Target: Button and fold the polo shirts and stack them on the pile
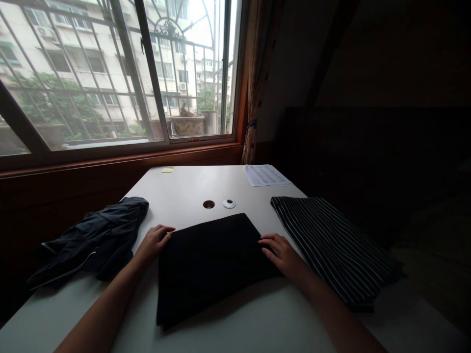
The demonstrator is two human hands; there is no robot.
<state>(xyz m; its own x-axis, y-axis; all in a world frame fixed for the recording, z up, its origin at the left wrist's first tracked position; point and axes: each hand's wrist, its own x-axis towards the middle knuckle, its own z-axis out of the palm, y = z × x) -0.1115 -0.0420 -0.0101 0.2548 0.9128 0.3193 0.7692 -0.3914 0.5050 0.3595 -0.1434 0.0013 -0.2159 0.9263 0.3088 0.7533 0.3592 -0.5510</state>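
A folded black garment [211, 267] lies at the centre of the frame on the white worktop [184, 189]. The left hand [156, 241] touches its upper-left corner — in this dim light I cannot tell whether the fingers pinch the fabric. The right hand [280, 251] rests at its right edge, fingers slightly spread. Rumpled dark clothing [116, 230] lies at frame left — striped fabric [333, 245] at right.

cloths [217, 264] 3 | hands [156, 241] 2 | table [187, 189] 1 | curtain [256, 93] 1
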